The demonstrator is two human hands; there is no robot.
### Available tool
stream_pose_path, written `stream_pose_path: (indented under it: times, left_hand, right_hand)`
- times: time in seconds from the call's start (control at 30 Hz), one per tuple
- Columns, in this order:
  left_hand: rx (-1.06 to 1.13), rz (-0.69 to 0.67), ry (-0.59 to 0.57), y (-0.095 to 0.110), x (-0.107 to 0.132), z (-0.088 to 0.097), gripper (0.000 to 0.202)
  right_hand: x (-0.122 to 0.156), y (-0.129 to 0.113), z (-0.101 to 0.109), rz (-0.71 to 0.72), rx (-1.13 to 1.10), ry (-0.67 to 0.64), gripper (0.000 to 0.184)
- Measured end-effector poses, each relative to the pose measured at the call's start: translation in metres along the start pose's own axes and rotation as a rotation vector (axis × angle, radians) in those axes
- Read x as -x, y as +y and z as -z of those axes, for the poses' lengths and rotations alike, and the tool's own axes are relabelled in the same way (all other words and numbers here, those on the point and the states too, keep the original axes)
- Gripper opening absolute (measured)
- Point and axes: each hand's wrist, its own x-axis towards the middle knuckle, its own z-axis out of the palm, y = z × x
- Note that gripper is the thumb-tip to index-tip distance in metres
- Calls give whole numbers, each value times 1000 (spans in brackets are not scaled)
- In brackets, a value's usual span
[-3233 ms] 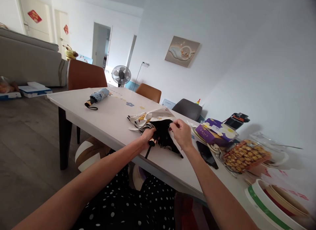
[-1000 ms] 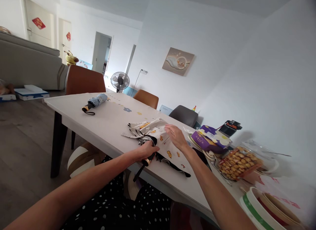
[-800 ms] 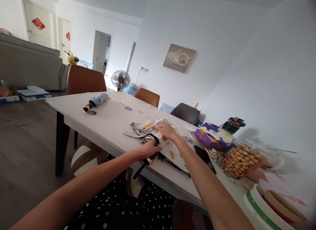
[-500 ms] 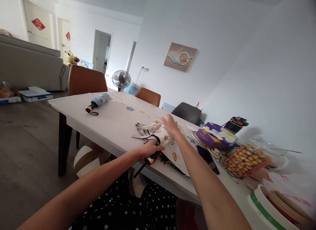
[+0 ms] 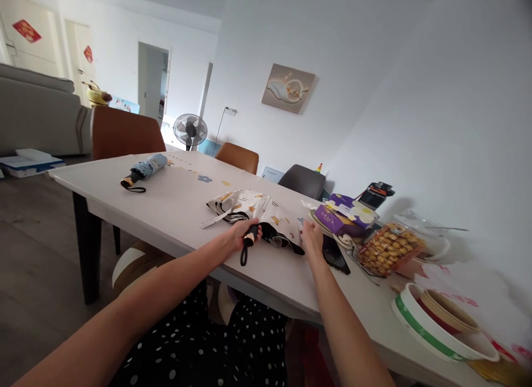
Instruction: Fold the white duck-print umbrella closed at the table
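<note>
We see the white umbrella lying at the counter's near edge. Our left hand grasps its black handle, the fingers wrapped round it. Our right hand curls at the canopy's right edge; we cannot tell whether it pinches the cloth.

The folding seems partly done: the canopy looks down and drawn in, yet its panels spread loosely and the pale strip trails free. Rolling and fastening appear to remain, whereas the blue umbrella, farther left, is already rolled up.
</note>
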Motion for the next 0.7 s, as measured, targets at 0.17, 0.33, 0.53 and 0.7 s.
stream_pose_path:
  times: [0.17, 0.33, 0.53, 0.7]
  left_hand:
    - [5, 18, -21, 5, 0, 9, 11]
    - [-12, 35, -27, 6, -4, 9, 14]
    - [-37, -26, -22, 5, 1, 7, 8]
    - [-77, 19, 21, 4, -5, 8, 9]
  right_hand:
    - [10, -3, 2, -128, 67, -66, 37]
    - [19, -7, 10, -306, -184, -299, 33]
    - [17, -10, 19, -426, -841, -396, 15]
    - [17, -14, 25, -351, -1332, -492, 14]
